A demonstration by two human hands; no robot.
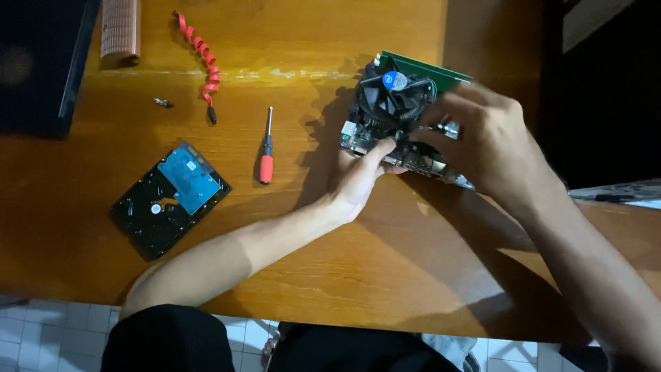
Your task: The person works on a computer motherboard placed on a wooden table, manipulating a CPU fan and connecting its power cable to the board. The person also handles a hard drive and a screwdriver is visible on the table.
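Observation:
A green computer motherboard (427, 72) with a black round cooler fan (394, 96) is held tilted above the wooden table (289, 262). My left hand (358, 176) grips its near left edge from below, thumb up against the port side. My right hand (482, 138) covers the board's right part, fingers curled over it beside the fan. Much of the board is hidden under my right hand.
On the table lie a black hard drive with a blue circuit board (171, 198), a red-handled screwdriver (266, 150), a red coiled cable (201, 55), a small screw (163, 103) and a ribbed tan object (120, 29). A dark box (38, 62) sits far left.

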